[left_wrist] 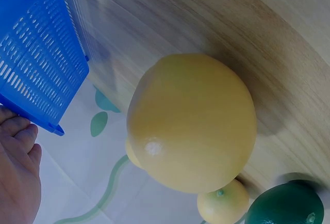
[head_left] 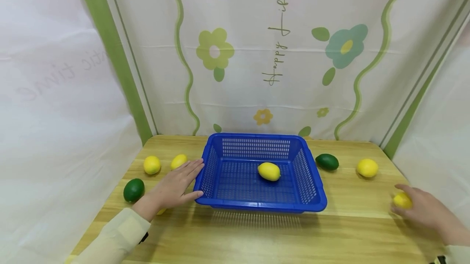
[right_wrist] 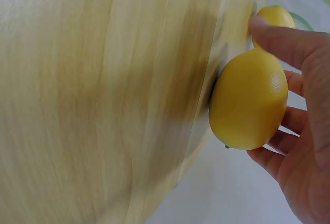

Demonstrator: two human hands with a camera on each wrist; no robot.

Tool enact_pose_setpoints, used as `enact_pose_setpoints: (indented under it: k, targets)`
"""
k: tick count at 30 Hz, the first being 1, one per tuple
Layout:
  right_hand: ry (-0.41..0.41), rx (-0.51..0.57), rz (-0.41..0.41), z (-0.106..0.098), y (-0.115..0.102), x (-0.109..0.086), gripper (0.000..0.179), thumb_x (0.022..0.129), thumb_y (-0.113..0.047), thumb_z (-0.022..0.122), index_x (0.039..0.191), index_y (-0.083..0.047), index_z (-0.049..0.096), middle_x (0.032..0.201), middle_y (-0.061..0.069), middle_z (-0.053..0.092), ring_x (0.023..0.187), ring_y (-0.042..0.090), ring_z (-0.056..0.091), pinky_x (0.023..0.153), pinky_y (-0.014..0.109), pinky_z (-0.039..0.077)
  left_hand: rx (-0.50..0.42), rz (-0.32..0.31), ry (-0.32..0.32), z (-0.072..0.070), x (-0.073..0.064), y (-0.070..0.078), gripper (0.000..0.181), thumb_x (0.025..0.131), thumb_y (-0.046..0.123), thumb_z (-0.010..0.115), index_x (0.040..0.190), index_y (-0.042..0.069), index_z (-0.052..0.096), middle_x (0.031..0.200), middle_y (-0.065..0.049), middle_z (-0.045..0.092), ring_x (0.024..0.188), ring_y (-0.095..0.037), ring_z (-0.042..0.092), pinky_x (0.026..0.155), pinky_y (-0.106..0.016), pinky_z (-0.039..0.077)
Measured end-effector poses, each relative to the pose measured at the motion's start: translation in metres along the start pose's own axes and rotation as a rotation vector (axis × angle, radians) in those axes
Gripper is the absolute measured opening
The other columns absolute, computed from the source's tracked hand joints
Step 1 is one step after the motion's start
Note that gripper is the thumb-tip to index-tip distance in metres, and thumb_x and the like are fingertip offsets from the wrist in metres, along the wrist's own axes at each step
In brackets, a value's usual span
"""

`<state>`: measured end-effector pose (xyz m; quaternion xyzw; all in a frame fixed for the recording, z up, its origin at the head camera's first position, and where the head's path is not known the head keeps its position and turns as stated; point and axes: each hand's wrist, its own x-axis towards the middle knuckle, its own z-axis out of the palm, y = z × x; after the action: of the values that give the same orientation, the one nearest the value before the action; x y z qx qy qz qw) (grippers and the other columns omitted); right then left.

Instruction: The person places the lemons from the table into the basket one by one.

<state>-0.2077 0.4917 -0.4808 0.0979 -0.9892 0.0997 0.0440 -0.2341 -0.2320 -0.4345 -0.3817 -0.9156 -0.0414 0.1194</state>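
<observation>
A blue plastic basket (head_left: 258, 206) stands mid-table with one lemon (head_left: 269, 171) inside. My left hand (head_left: 180, 184) lies along its left rim, fingers straight and touching the edge; the left wrist view shows the fingertips (left_wrist: 20, 131) at the rim. Another lemon (left_wrist: 193, 123) fills the middle of that view and is mostly hidden under my wrist in the head view. At the table's right side, my right hand (head_left: 426, 211) holds a lemon (right_wrist: 248, 99), with the fingers bent behind it and the thumb across its upper end. This hand is blurred in the head view.
Left of the basket lie two lemons (head_left: 152, 165) (head_left: 178, 161) and a dark green avocado-like fruit (head_left: 134, 190). To its right are a similar green fruit (head_left: 327, 162) and a lemon (head_left: 367, 168). A printed curtain (head_left: 242, 92) hangs behind the wooden table (head_left: 257, 241).
</observation>
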Motion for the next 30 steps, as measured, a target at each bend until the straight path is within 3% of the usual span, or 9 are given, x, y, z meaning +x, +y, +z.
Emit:
enact_pose_setpoints:
  k: [7,18,30]
  targets:
    - [0.008,-0.012,-0.010,0.0027,0.0064,0.0008,0.075,0.069,-0.026,0.084,0.123,0.012,0.049,0.110,0.044,0.052,0.097,0.062,0.051,0.077,0.069,0.043,0.003,-0.008,-0.011,-0.0001,0.0005,0.0004,0.079,0.097,0.054,0.048,0.149,-0.003,0.032,0.155,-0.018,0.028,0.142,-0.032,0.027,0.115,-0.045,0.022]
    - [-0.038,-0.021,0.010,0.0009,0.0046,0.0012,0.064,0.066,-0.007,0.075,0.120,0.015,0.052,0.112,0.044,0.051,0.099,0.062,0.049,0.077,0.069,0.044,0.002,-0.009,-0.013,-0.0001,0.0004,0.0005,0.078,0.097,0.053,0.049,0.149,-0.003,0.033,0.155,-0.018,0.029,0.141,-0.033,0.029,0.115,-0.045,0.022]
    - [-0.050,-0.044,0.013,0.0002,0.0032,0.0018,0.064,0.063,-0.004,0.075,0.119,0.016,0.052,0.110,0.044,0.051,0.097,0.062,0.050,0.075,0.068,0.045,0.007,-0.004,-0.011,-0.0003,0.0003,0.0002,0.078,0.097,0.054,0.048,0.149,-0.004,0.033,0.155,-0.018,0.029,0.142,-0.031,0.027,0.116,-0.044,0.021]
